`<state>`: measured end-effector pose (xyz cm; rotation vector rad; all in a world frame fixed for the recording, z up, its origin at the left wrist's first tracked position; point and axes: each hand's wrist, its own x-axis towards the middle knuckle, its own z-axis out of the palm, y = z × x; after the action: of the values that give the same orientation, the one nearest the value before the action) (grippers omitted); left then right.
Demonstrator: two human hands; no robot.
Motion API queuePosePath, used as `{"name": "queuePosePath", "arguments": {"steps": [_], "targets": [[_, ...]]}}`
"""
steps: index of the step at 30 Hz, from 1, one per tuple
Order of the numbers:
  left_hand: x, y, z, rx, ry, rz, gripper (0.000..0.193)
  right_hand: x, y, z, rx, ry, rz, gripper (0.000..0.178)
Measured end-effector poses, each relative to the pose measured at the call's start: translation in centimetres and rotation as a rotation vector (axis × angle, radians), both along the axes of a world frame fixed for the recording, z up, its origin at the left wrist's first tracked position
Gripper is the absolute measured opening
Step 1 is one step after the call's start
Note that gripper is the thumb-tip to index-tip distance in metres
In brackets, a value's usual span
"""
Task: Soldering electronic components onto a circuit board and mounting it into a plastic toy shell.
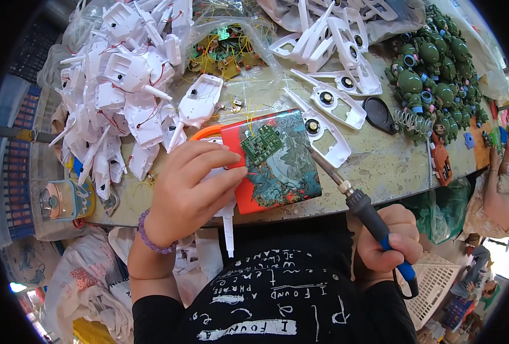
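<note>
My right hand [389,238] grips a soldering iron [369,215] by its blue and black handle. Its metal tip points up and left, toward the right edge of a red box with a dark patterned top [289,169]. A small green circuit board [261,145] with thin yellow wires lies on that box. My left hand [194,186] is closed at the box's left side, fingertips just below and left of the board; whatever they pinch is hidden. Under this hand a white plastic housing [227,226] partly shows, its narrow handle toward me.
White housings with red wires [125,74] are heaped at left. Boards [226,54] lie in clear plastic at the back. White frames with round speakers [326,100] spread rightward, near a coiled spring stand [413,123] and green figurines [432,74]. An orange-lidded container [68,199] stands left.
</note>
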<state>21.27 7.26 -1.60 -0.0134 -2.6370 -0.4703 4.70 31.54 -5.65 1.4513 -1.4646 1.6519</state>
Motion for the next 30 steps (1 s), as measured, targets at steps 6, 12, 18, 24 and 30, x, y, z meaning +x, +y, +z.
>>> {"name": "queuePosePath", "arguments": {"steps": [6, 12, 18, 24, 30], "targets": [[-0.7, 0.0, -1.0, 0.027, 0.027, -0.014, 0.021, -0.4, -0.5, -1.3, -0.023, -0.04, 0.039, 0.026], [-1.5, 0.5, -1.7, 0.158, 0.074, -0.019, 0.016, -0.5, -1.5, -1.0, -0.018, -0.124, 0.035, 0.028], [-1.4, 0.2, -2.1, 0.039, 0.098, -0.03, 0.018, -0.6, -1.5, -1.1, -0.001, -0.144, 0.014, 0.028], [-0.3, 0.5, -1.8, 0.091, 0.071, 0.019, 0.018, -0.5, -2.0, -1.0, 0.011, -0.168, 0.01, 0.029], [0.6, 1.5, -3.1, 0.123, 0.159, 0.121, 0.02, -0.3, -2.0, -0.8, 0.03, -0.185, 0.035, 0.029]]}}
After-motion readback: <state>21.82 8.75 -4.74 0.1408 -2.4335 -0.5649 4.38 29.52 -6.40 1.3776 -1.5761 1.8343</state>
